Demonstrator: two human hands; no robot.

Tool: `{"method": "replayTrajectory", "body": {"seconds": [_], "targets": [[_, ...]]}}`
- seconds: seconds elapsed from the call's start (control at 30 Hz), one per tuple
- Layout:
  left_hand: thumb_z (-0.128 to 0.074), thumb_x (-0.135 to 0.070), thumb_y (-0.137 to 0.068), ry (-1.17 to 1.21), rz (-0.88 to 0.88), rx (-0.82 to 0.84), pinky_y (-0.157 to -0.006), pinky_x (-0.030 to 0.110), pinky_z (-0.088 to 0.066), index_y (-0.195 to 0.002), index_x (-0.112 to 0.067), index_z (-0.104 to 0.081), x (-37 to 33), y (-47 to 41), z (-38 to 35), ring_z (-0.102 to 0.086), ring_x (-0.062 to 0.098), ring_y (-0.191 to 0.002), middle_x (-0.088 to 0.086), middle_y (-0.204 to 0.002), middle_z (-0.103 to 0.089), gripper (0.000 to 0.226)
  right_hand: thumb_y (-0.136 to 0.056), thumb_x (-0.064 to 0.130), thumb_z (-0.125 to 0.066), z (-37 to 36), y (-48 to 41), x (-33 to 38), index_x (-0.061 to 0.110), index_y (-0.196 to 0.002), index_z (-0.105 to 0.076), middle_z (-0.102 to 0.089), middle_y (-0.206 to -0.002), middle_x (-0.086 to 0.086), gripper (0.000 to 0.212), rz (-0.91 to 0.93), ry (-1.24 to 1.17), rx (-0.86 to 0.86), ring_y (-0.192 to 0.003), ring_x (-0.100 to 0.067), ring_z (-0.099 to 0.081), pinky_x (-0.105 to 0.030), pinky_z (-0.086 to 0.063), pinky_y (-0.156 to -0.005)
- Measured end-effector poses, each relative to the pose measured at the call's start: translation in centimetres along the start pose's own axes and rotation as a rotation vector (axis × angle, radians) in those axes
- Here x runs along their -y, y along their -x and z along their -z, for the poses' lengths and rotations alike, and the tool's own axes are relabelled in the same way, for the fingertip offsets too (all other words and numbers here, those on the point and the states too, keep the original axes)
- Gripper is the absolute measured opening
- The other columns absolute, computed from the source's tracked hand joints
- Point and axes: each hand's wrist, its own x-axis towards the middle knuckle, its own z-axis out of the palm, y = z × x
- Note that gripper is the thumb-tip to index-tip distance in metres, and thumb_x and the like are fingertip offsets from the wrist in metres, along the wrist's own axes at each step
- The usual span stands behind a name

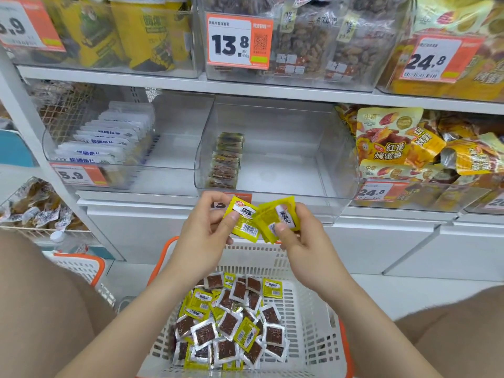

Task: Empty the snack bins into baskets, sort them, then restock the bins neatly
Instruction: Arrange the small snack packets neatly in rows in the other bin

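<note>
Each hand, left hand (204, 227) and right hand (296, 236), pinches yellow packets (261, 218).

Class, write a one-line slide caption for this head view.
Both hands hold yellow snack packets above a white basket, before a nearly empty clear bin.

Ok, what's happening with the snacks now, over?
Left hand and right hand each pinch yellow packets. Clear bin holds one short row. Basket still half full. Nothing blocking.

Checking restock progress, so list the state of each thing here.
Middle bin: nearly empty, one neat row of packets at its left.
Basket: holds loose mixed packets.
Left hand: holding a yellow packet.
Right hand: holding yellow packets.
</note>
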Motion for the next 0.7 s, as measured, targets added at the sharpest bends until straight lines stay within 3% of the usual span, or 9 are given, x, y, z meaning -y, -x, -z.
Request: {"method": "replayTrajectory", "body": {"seconds": [0.1, 0.2, 0.27, 0.37, 0.43, 0.53, 0.63, 0.7], "targets": [[-0.061, -0.024, -0.104, 0.029, 0.027, 0.011, -0.072, 0.041, -0.064, -0.105, -0.017, -0.059, -0.2, 0.0, 0.1, -0.076, 0.022, -0.082, 0.005, -0.092, -0.078, 0.007, -0.106, 0.020, -0.054, -0.3, 0.1, 0.0, 0.029, -0.129, -0.053, -0.060, -0.121, 0.008, 0.025, 0.153, 0.204, 0.043, -0.113, -0.012, -0.058, -0.032, -0.047, -0.096], [-0.053, -0.029, -0.106, 0.143, 0.082, 0.069, -0.071, 0.043, -0.065, -0.110, -0.013, -0.067, -1.0, 0.2, -0.4, -0.076, 0.030, -0.088, 0.013, -0.099, -0.076, 0.022, -0.108, 0.020, -0.050, -1.0, 0.7, 0.5, 0.027, -0.129, -0.047, -0.065, -0.114, 0.007, 0.023, 0.095, 0.201, 0.056, -0.099, -0.001, -0.058, -0.009, -0.038, -0.078], [-0.044, -0.038, -0.108, 0.196, 0.106, 0.081, -0.080, 0.043, -0.064, -0.118, -0.021, -0.070, -1.4, 0.7, -1.2, -0.076, 0.026, -0.095, 0.006, -0.104, -0.078, 0.033, -0.109, 0.019, -0.048, -1.8, 1.0, 0.8, 0.025, -0.136, -0.042, -0.065, -0.107, 0.011, 0.029, 0.042, 0.131, 0.025, -0.091, 0.005, -0.058, -0.007, -0.039, -0.075], [-0.046, -0.043, -0.106, 0.321, 0.169, 0.131, -0.102, 0.036, -0.054, -0.129, -0.035, -0.064, -1.2, 2.2, -3.3, -0.069, 0.015, -0.117, -0.004, -0.122, -0.074, 0.030, -0.109, 0.018, -0.046, -3.1, 1.4, 1.0, 0.026, -0.149, -0.036, -0.062, -0.128, 0.009, 0.042, 0.069, 0.032, 0.009, -0.117, -0.001, -0.059, -0.026, -0.047, -0.100], [-0.053, -0.030, -0.107, 0.401, 0.216, 0.096, -0.104, 0.033, -0.051, -0.130, -0.030, -0.055, -1.0, 2.7, -4.7, -0.067, 0.013, -0.119, 0.000, -0.122, -0.073, 0.024, -0.105, 0.023, -0.044, -3.9, 2.0, 1.1, 0.029, -0.150, -0.036, -0.059, -0.135, 0.009, 0.046, 0.135, 0.079, 0.057, -0.124, -0.009, -0.056, -0.039, -0.047, -0.105], [-0.055, -0.008, -0.104, 0.598, 0.375, -0.007, -0.087, 0.038, -0.057, -0.129, -0.017, -0.054, -1.1, 1.9, -4.4, -0.072, 0.020, -0.099, 0.009, -0.108, -0.074, 0.026, -0.094, 0.045, -0.056, -3.3, 2.4, 1.6, 0.028, -0.163, -0.016, -0.043, -0.153, 0.011, 0.082, 0.239, 0.465, 0.062, -0.132, -0.015, -0.040, -0.041, -0.037, -0.112], [-0.054, -0.005, -0.100, 0.585, 0.467, 0.121, -0.090, 0.048, -0.049, -0.132, -0.009, -0.060, -1.4, 1.0, -2.8, -0.068, 0.026, -0.097, 0.016, -0.112, -0.073, 0.032, -0.072, 0.049, -0.075, -1.3, 1.9, 1.8, 0.021, -0.167, 0.003, -0.004, -0.174, 0.003, 0.126, 0.404, 0.608, 0.122, -0.158, -0.015, -0.009, -0.032, -0.018, -0.126], [-0.055, -0.002, -0.100, 0.522, 0.476, 0.222, -0.089, 0.047, -0.048, -0.128, -0.006, -0.063, -1.6, 1.0, -2.5, -0.067, 0.027, -0.097, 0.016, -0.109, -0.071, 0.030, -0.069, 0.045, -0.082, -0.7, 1.2, 1.2, 0.025, -0.167, 0.002, -0.007, -0.173, 0.005, 0.130, 0.431, 0.647, 0.233, -0.158, -0.013, -0.012, -0.030, -0.022, -0.125]]}}
